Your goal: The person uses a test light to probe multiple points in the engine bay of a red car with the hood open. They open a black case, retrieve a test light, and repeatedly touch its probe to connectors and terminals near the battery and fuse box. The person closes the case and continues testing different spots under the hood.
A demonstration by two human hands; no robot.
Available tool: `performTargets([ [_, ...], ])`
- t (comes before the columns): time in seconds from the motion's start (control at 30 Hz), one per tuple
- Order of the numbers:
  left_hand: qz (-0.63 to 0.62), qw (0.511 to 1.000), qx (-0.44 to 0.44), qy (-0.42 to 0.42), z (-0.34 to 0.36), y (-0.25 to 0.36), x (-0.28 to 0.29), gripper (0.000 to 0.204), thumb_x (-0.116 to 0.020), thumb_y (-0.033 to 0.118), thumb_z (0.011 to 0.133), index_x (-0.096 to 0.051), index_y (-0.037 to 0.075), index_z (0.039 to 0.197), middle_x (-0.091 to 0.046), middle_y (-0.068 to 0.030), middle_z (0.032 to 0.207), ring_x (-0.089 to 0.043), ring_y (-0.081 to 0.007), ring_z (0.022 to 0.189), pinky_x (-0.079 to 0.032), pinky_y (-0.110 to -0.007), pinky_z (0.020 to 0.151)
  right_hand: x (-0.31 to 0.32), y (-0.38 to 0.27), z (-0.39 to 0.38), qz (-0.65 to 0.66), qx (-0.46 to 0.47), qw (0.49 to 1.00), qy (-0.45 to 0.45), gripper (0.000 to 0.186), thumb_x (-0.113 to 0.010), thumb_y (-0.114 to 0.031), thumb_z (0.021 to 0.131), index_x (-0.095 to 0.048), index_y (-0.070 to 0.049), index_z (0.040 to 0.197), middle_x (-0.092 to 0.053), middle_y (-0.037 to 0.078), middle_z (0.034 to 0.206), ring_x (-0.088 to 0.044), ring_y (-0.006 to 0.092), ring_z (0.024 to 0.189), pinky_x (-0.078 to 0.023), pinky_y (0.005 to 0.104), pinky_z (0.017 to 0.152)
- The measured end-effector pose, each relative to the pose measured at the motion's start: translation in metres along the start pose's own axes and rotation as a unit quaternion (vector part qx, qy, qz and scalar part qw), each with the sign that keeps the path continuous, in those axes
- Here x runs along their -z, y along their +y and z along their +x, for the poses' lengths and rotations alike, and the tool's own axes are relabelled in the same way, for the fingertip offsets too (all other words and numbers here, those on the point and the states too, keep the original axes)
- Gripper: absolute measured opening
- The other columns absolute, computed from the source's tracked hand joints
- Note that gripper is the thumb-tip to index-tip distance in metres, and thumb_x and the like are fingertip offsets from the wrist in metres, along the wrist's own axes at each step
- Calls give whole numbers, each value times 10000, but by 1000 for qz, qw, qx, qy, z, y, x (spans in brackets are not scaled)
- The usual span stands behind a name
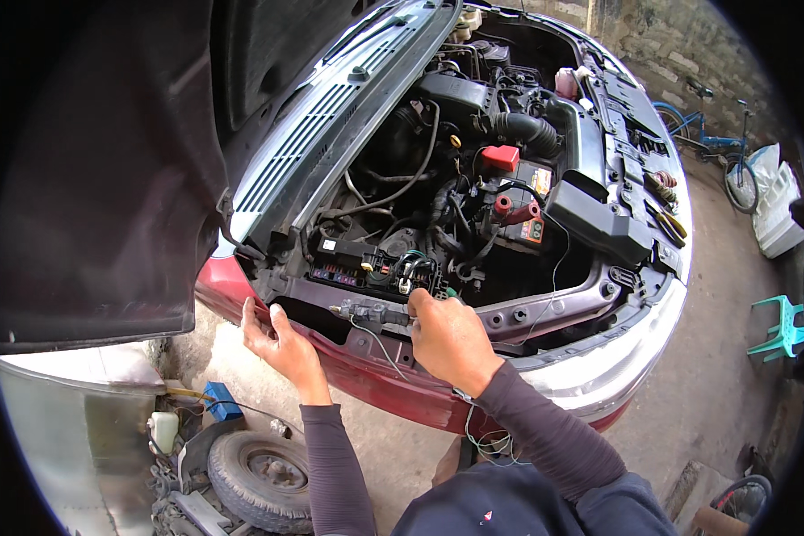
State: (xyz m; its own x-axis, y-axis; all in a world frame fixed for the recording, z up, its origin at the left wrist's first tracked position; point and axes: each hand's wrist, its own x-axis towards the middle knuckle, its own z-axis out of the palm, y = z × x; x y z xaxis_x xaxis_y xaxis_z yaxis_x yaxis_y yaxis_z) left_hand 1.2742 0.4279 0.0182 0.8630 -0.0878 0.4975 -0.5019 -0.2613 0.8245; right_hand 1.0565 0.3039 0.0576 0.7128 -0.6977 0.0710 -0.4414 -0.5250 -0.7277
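Observation:
At the red fender (pixel 366 366) my left hand (pixel 286 350) is open, its fingers apart near the inner edge, holding nothing. Closed around the right end of a dark wiring connector (pixel 371 314), my right hand (pixel 451 338) sits just above the fender rail. The held end is hidden by the fingers. A thin pale wire (pixel 380 347) trails from the connector over the fender. Just beyond lies the fuse box (pixel 335 274), with coloured fuses and loose wires showing. Farther right is the car battery (pixel 533 183), with red terminal covers (pixel 502 158).
The raised hood (pixel 107 179) fills the left. Pliers (pixel 667 223) lie on the front panel. A headlight (pixel 598 366) curves along the near right. On the floor are a spare wheel (pixel 261 478), a blue box (pixel 222 401), a turquoise stool (pixel 782 326) and a bicycle (pixel 710 141).

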Motion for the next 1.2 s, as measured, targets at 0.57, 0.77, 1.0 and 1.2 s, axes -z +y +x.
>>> performTargets([
  [0.57, -8, 999, 11, -45, -112, 104, 63, 386, -651, 186, 1054, -639, 36, 1410, -617, -101, 1344, -574, -209, 1193, -472, -386, 1029, 158, 105, -204, 183, 0, 980, -76, 463, -782, -83, 905, -682, -46, 1356, -758, 152, 1138, -720, 238, 774, -576, 350, 712],
  [0.77, -55, 995, -21, -75, -235, 171, 35, 274, -673, 119, 1030, -683, 20, 1285, -673, -86, 1238, -631, -198, 1068, -503, -342, 946, 215, 237, -365, 314, -281, 906, 51, 318, -761, -10, 926, -712, 1, 1240, -741, 25, 898, -647, 87, 720, -530, 254, 667],
  [1.0, -2, 978, -67, -199, -308, 236, -7, 234, -692, 106, 999, -705, 1, 1207, -714, -136, 1104, -686, -284, 1027, -538, -386, 943, 242, 315, -384, 254, -181, 949, 51, 221, -755, 30, 885, -741, 5, 1104, -717, 72, 1013, -684, 141, 895, -547, 280, 766],
  [1.2, 137, 947, -223, -184, -310, 211, -62, 262, -727, 132, 952, -708, 35, 1195, -670, -141, 1213, -568, -367, 1242, -448, -480, 1089, 246, 329, -321, 278, -209, 938, -11, 213, -751, 10, 913, -747, 15, 1126, -746, 80, 1043, -690, 127, 893, -549, 267, 782],
])
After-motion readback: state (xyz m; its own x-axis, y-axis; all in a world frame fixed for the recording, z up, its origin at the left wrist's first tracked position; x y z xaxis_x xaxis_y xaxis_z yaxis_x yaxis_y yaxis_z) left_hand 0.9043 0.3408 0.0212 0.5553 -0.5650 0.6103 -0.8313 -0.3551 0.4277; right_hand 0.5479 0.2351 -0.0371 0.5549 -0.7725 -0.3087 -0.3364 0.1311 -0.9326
